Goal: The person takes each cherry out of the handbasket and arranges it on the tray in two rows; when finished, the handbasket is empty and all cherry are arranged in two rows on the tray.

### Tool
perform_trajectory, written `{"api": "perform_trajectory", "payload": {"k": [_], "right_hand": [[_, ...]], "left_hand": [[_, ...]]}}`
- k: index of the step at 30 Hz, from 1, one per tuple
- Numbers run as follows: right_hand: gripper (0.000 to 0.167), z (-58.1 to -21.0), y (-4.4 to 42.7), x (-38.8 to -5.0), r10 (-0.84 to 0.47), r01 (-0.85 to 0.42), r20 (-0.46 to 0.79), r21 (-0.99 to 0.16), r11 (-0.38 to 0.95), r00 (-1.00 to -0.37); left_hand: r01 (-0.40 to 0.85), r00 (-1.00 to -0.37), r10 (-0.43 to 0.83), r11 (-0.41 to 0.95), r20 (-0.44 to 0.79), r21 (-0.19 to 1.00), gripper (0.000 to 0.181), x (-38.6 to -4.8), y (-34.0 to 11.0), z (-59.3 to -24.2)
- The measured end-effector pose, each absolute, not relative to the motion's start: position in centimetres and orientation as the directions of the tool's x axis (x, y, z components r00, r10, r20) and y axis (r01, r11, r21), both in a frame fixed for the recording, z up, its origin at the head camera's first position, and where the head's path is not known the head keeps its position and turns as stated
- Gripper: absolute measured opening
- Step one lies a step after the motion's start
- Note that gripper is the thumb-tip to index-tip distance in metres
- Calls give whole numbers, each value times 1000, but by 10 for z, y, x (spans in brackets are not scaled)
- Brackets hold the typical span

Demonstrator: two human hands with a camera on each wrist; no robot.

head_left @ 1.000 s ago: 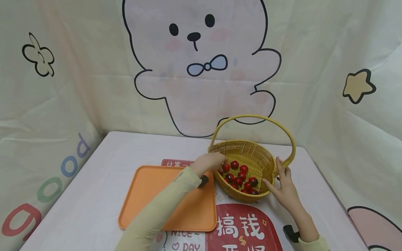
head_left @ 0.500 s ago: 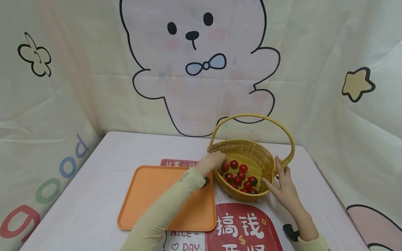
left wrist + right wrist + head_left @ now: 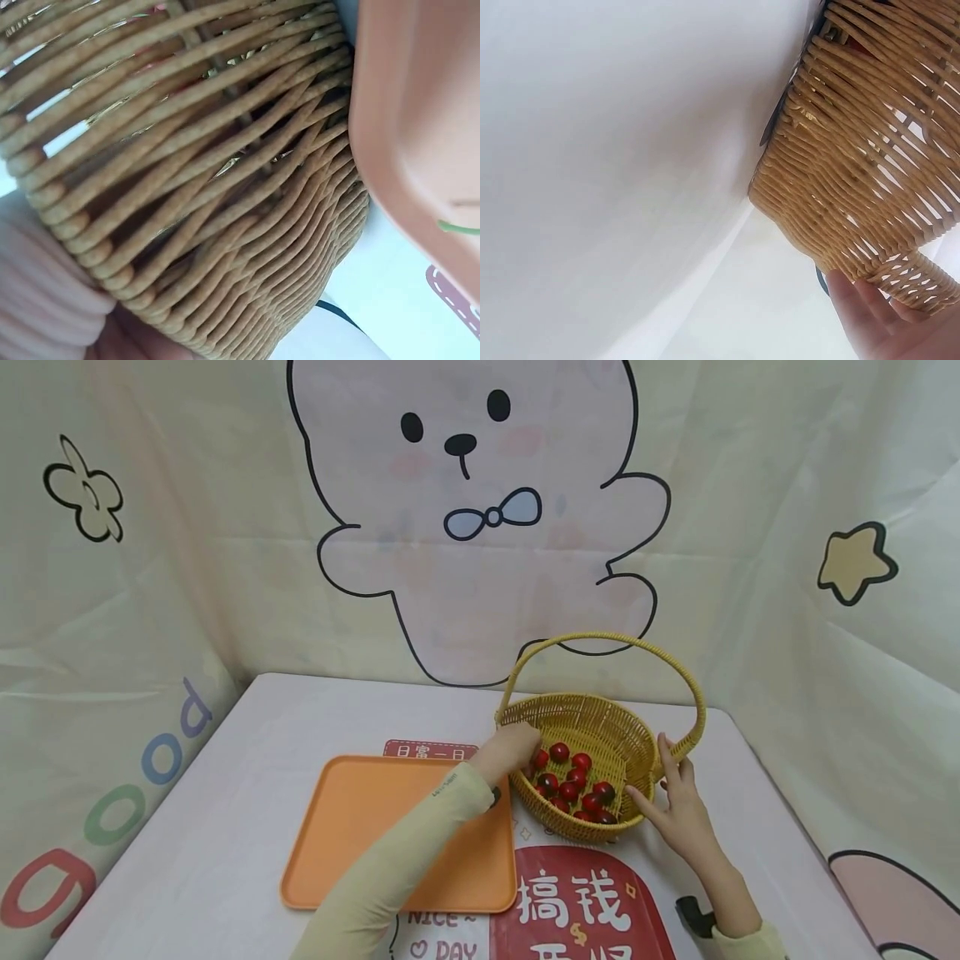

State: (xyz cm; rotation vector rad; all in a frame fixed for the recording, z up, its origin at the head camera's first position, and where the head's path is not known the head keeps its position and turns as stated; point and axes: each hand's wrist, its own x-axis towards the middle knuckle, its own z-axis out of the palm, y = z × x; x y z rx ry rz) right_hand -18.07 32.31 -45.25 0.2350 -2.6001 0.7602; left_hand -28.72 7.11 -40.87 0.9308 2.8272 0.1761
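Note:
A yellow woven basket (image 3: 577, 710) with a tall arched handle stands toward the table's right side, with several dark red cherries (image 3: 568, 791) lying in it. My left hand (image 3: 507, 752) bends over the basket's left rim. Its fingertips point down inside, near the cherries, and are hidden, so I cannot see whether they hold one. Woven wall fills the left wrist view, with part of that hand (image 3: 45, 289) at the rim. At the other side, my right hand (image 3: 684, 814) rests on the rim by the handle's base, thumb and index finger spread and straight.
An orange tray (image 3: 360, 827) lies left of the basket, partly under my left forearm. Beneath both is a printed mat (image 3: 592, 893) in red and white on the white table (image 3: 195, 827). Cartoon-printed cloth (image 3: 750, 527) hangs at the back and sides.
The left forearm and hand have shifted slightly to the right at the basket's rim. The right hand, basket and tray look unmoved.

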Motion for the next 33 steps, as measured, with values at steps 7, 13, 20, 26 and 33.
{"api": "perform_trajectory", "payload": {"k": [7,13,20,26,33], "right_hand": [[98,-453,324,-181,-45,-274,439,-475,837,-897],[98,-454,324,-180,-39,-268,438,-475,838,-898],[98,-453,323,-180,-36,-258,429,-474,842,-903],[98,-454,323,-180,-32,-250,428,-464,850,-903],[98,-455,324,-181,-36,-260,440,-460,849,-897]], "left_hand": [[579,-798,588,808,-131,104,25,-288,74,-408],[588,-788,606,794,-112,157,23,-287,72,-406],[566,-781,618,762,-92,314,25,-286,63,-406],[617,-748,662,720,-48,317,23,-287,59,-408],[645,-730,683,673,30,362,30,-282,53,-402]]}}
